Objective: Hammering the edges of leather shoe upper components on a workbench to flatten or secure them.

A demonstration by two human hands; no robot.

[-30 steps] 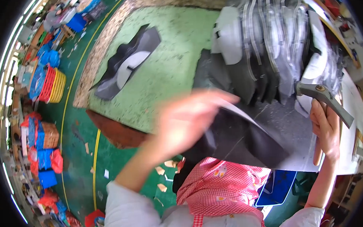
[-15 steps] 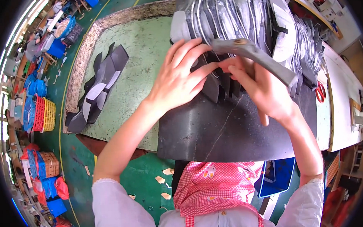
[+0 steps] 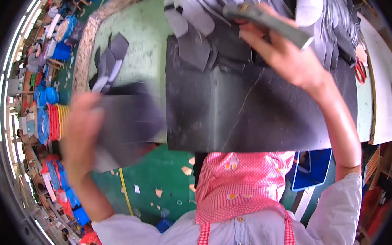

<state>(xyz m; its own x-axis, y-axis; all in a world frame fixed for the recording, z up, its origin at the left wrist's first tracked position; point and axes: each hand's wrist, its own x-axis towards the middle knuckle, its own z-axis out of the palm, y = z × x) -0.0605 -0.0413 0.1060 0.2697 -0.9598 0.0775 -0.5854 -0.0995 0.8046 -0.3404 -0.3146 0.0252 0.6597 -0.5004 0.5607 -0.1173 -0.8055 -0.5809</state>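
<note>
My left hand (image 3: 82, 130), smeared by motion, is out over the table's left front edge. It grips a dark grey leather-like piece (image 3: 127, 121), also blurred. My right hand (image 3: 297, 66) is wrapped round a hammer (image 3: 273, 23), whose long grey head lies across the top of the fist; the handle is mostly hidden. That hand is at the near side of a large bundle of layered black and grey cut pieces (image 3: 310, 8). Beneath them is a smooth black slab (image 3: 204, 117). A small pile of similar pieces (image 3: 113, 58) lies to the left.
The green tabletop (image 3: 143, 41) has a worn raised rim (image 3: 82, 51) on its left. Red-handled scissors (image 3: 360, 71) lie right of the bundle. A blue bin (image 3: 311, 169) stands below the slab's front edge. Scraps (image 3: 158, 193) litter the green floor.
My left hand has left the bundle and swung left and nearer with a dark grey piece. My right hand still grips the hammer at the bundle. The whole view has shifted slightly.
</note>
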